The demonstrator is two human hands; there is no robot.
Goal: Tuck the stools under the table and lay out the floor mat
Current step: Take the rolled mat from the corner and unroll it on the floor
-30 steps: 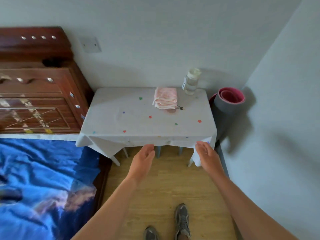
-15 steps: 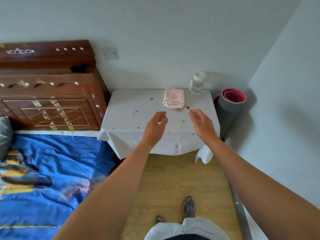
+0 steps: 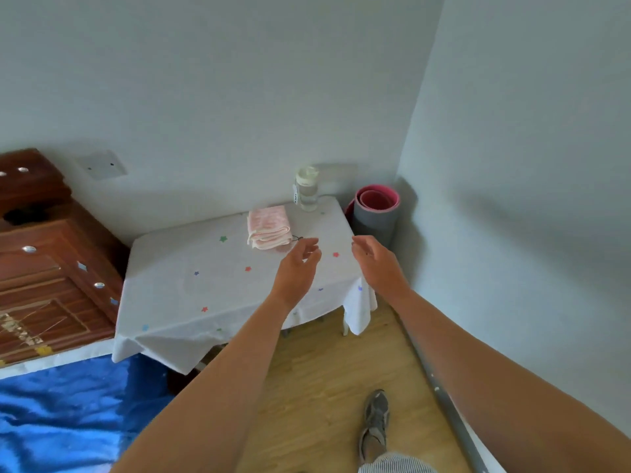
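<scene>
Wood-plank floor (image 3: 324,377), cloth-draped table (image 3: 235,288), rolled cylindrical mat (image 3: 375,218) upright beside

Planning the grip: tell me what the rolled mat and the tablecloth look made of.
Mat: likely foam or rubber, matte grey outside, pink inside; thick layers show at the roll's end. Tablecloth: probably thin white fabric, matte; it drapes in soft folds at corners.

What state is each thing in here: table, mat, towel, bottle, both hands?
table, covered by a star-printed cloth.
floor mat, rolled up, standing upright in the corner beside the table.
towel, folded, lying on the table.
bottle, upright, capped, near the table's back edge.
left hand, open, empty, over the table.
right hand, open, empty, near the table's right edge.
</scene>
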